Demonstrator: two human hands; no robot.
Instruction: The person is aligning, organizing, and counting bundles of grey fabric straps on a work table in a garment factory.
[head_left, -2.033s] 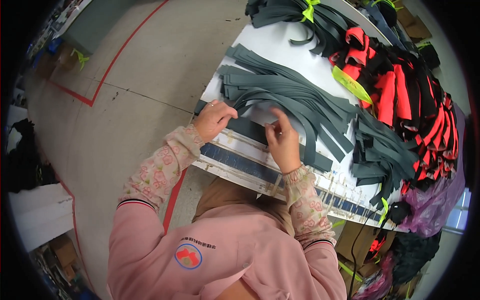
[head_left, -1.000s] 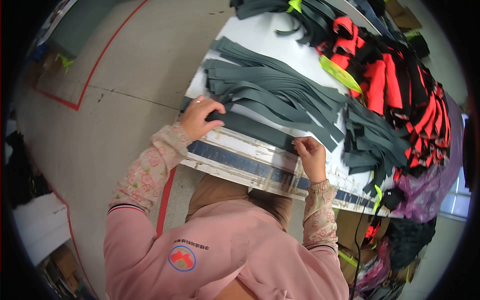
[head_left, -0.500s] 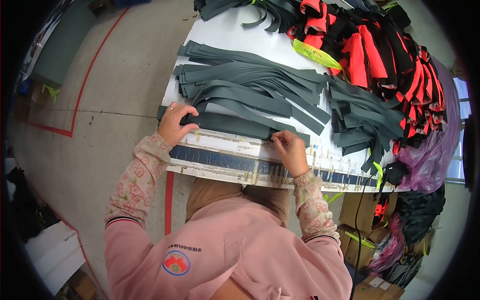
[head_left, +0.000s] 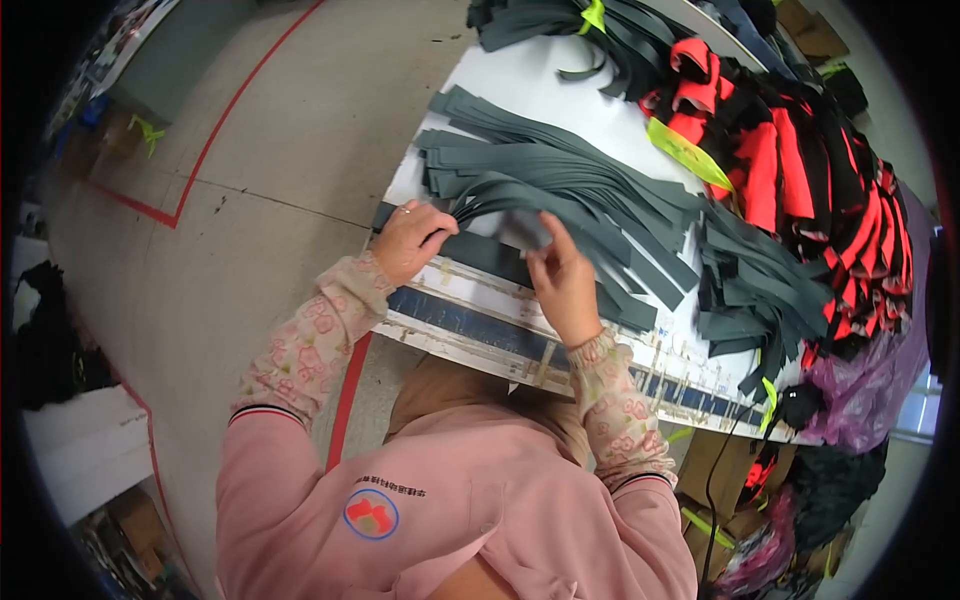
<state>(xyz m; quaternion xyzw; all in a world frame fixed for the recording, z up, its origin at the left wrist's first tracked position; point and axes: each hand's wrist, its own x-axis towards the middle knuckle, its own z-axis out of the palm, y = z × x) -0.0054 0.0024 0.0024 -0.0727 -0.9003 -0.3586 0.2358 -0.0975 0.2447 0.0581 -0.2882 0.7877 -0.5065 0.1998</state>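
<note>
Dark grey-green fabric strips [head_left: 545,165] lie in layered bundles across the white table. My left hand [head_left: 410,242] is closed at the left end of the nearest strips, thumb and fingers curled against them; the exact grip is partly hidden. Between the thumb and fingers of my right hand [head_left: 562,285] is the raised end of a grey strip [head_left: 524,229], blurred by motion. A flat strip [head_left: 487,258] runs beneath and between both hands along the near edge.
Another strip pile [head_left: 755,275] lies to the right, beside heaped orange-and-black pieces [head_left: 775,170] with a yellow-green tie [head_left: 690,155]. A purple plastic bag [head_left: 855,395] hangs at the table's right end. The worn near edge [head_left: 480,325] carries tape. A cardboard box [head_left: 725,465] stands below.
My right hand has lifted a strip end off the table and brought it left toward my left hand. The left hand stays by the strips' left end. The whole view has shifted and turned.
</note>
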